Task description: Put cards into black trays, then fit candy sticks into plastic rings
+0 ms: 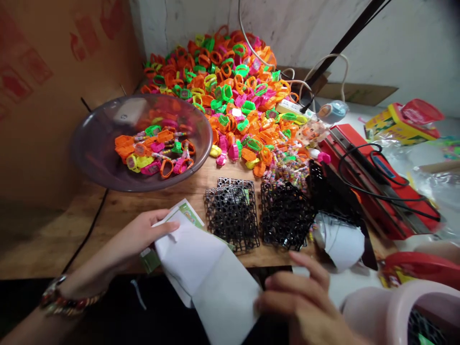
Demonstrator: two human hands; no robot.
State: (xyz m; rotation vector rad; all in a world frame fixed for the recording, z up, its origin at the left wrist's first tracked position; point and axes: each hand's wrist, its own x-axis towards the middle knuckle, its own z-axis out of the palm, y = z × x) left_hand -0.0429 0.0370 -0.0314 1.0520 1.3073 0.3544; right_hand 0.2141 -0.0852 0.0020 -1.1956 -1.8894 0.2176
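In the head view, the left hand (143,232), with beaded bracelets (72,299) at its wrist, grasped a creased white paper (194,254) between thumb and fingers. The paper sat at the near edge of the wooden table (118,211), partly beyond it, and its crease divided it into two panels. A green-printed card (189,213) showed just behind it, beside the left fingertips. The right hand (302,292) was blurred at the near right, its fingers loosely curled by the right edge of the paper; whether they pinched it, I could not tell.

Just beyond the paper stood two stacks of black plastic grids, a left stack (230,211) and a right stack (283,215). At the far left, next to a cardboard box (64,96), a translucent purple bowl (94,143) held toy plastic watches and small candy tubes. A large heap of orange, green, pink and yellow toy watches (233,86) lay at the far side against the wall, with loose candy tubes (283,167) at its near right end. To the right lay a red bag sealer (381,177) with a black cable, and a pink bin (391,306) stood at the near right.
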